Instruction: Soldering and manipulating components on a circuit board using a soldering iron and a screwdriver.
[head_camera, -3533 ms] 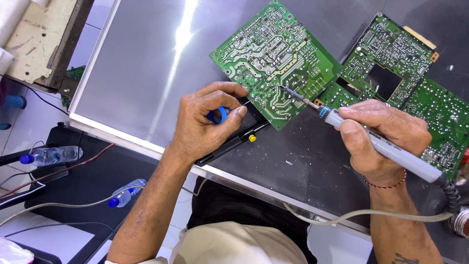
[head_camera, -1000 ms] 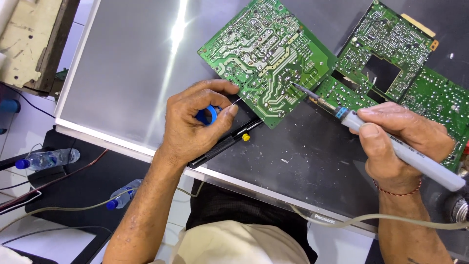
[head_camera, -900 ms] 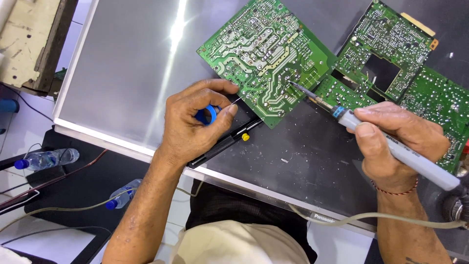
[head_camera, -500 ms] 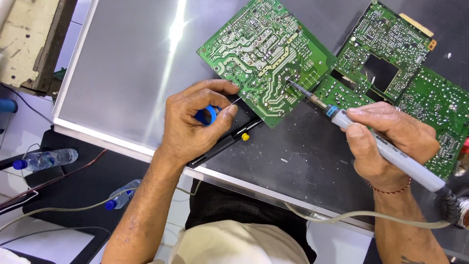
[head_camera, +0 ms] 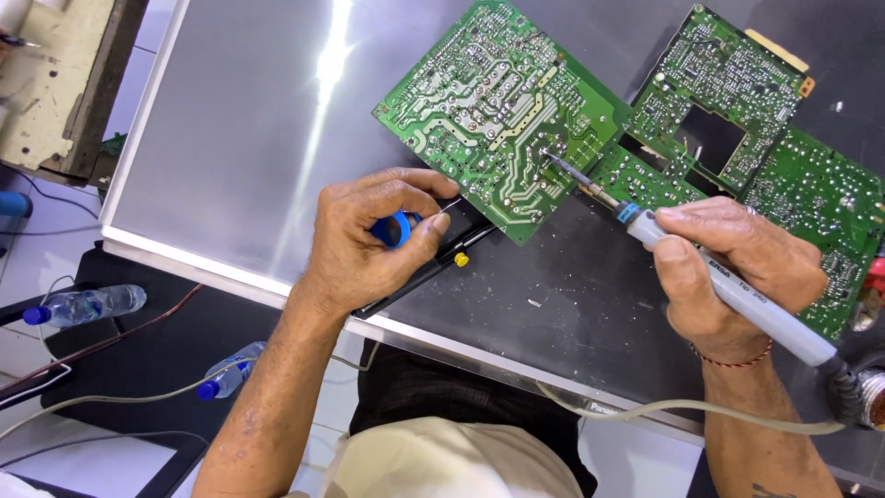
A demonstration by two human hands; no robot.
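My right hand [head_camera: 728, 272] has brought the iron [head_camera: 710, 277] down; its tip now touches the board [head_camera: 498, 101] on the bench. My left hand [head_camera: 369, 244] stays pinched on the blue solder spool [head_camera: 396, 228], wire close by.

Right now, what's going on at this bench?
A person is soldering. The right hand holds a grey soldering iron, its tip touching the solder side of a green circuit board. The left hand pinches a small blue solder spool, feeding thin wire toward the board's edge. A second green board lies to the right.
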